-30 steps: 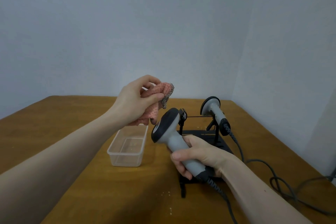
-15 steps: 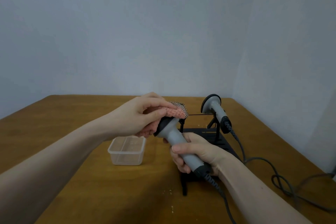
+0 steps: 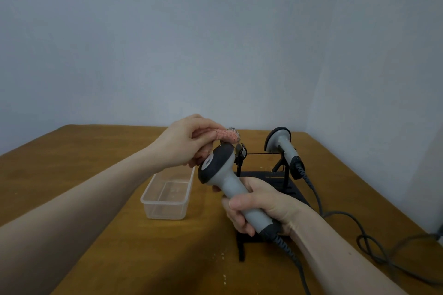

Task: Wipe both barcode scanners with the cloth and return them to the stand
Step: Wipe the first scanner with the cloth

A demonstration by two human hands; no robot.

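My right hand (image 3: 259,206) grips the grey handle of a barcode scanner (image 3: 225,175), held above the table with its black head tilted up and to the left. My left hand (image 3: 184,143) holds a bunched pink cloth (image 3: 224,135) against the top edge of that head. A second grey scanner (image 3: 282,148) rests on the right arm of the black stand (image 3: 268,175) behind my right hand. The stand's left cradle (image 3: 241,155) carries nothing.
A clear plastic tub (image 3: 167,194) sits on the wooden table (image 3: 96,223) left of the stand, under my left wrist. Dark scanner cables (image 3: 374,244) loop across the table's right side. White walls meet in a corner behind the table.
My left hand came down with the cloth from above the scanner onto its head, then slid up to the head's top edge. The scanner's black face now shows.
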